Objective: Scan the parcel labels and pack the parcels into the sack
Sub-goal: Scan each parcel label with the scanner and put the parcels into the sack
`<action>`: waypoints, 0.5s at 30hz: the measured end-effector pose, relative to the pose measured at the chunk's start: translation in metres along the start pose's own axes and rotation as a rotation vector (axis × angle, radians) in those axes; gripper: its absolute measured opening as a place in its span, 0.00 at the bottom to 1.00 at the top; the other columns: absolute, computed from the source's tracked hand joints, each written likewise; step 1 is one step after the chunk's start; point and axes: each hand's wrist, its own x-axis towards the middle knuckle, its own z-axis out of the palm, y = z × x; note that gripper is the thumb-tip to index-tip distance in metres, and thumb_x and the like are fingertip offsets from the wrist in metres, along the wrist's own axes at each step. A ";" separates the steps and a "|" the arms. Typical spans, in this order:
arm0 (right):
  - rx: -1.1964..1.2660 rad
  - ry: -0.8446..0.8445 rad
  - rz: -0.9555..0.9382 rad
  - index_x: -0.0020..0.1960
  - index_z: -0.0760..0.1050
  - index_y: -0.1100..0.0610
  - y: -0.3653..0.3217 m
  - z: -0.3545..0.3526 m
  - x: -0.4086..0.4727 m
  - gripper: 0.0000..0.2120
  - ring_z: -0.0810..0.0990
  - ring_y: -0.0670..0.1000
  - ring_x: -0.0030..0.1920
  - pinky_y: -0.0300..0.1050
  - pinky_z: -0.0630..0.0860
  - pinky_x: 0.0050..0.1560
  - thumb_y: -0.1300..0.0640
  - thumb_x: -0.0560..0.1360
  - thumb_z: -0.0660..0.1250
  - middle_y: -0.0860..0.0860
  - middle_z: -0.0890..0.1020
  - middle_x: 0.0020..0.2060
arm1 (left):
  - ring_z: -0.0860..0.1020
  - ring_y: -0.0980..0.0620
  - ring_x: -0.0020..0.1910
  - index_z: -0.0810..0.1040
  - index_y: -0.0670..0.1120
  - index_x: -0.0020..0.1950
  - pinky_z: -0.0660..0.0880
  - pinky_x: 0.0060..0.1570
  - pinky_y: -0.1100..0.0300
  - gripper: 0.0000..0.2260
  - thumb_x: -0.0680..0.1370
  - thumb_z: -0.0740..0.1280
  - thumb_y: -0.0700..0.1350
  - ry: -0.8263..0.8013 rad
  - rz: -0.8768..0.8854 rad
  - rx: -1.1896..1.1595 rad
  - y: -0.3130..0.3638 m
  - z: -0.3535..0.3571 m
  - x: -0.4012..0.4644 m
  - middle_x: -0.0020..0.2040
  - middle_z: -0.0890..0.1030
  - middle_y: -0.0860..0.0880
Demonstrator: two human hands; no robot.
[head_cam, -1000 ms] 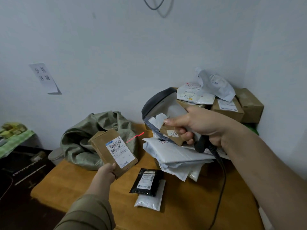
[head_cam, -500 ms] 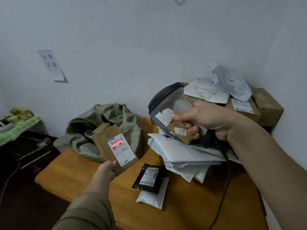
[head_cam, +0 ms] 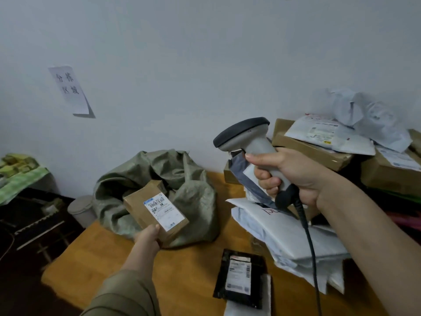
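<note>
My left hand (head_cam: 148, 236) grips the brown parcel (head_cam: 155, 209) by its lower corner at centre-left of the frame, label (head_cam: 163, 212) up, now lower and right in front of the green sack (head_cam: 182, 179) on the worktop (head_cam: 186, 277). My right hand (head_cam: 287, 172) is wrapped round the scanner (head_cam: 248, 142) handle at centre-right; since 0.5 s ago I have tipped the scanner upright, and the red line has gone from the label.

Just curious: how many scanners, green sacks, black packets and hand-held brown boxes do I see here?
scanner: 1
green sack: 1
black packet: 1
brown box held in left hand: 1
Total: 4
</note>
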 end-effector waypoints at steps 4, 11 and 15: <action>0.129 0.106 -0.013 0.46 0.69 0.56 0.022 0.044 0.085 0.08 0.64 0.43 0.21 0.34 0.64 0.21 0.56 0.78 0.67 0.49 0.69 0.27 | 0.78 0.37 0.57 0.66 0.44 0.69 0.77 0.55 0.39 0.21 0.79 0.68 0.44 0.106 0.155 0.120 0.047 0.000 0.052 0.60 0.77 0.40; 0.249 0.224 0.149 0.42 0.67 0.55 0.054 0.120 0.208 0.10 0.64 0.43 0.21 0.35 0.63 0.21 0.57 0.79 0.67 0.49 0.69 0.27 | 0.78 0.37 0.52 0.74 0.37 0.60 0.77 0.56 0.43 0.17 0.77 0.69 0.47 0.040 0.197 0.384 0.140 -0.013 0.149 0.52 0.79 0.38; 0.257 0.296 0.201 0.44 0.69 0.56 0.067 0.126 0.241 0.08 0.64 0.44 0.22 0.35 0.64 0.21 0.57 0.79 0.67 0.49 0.68 0.27 | 0.78 0.39 0.51 0.72 0.38 0.57 0.77 0.52 0.47 0.17 0.75 0.72 0.45 -0.075 0.137 0.502 0.146 0.010 0.187 0.53 0.78 0.40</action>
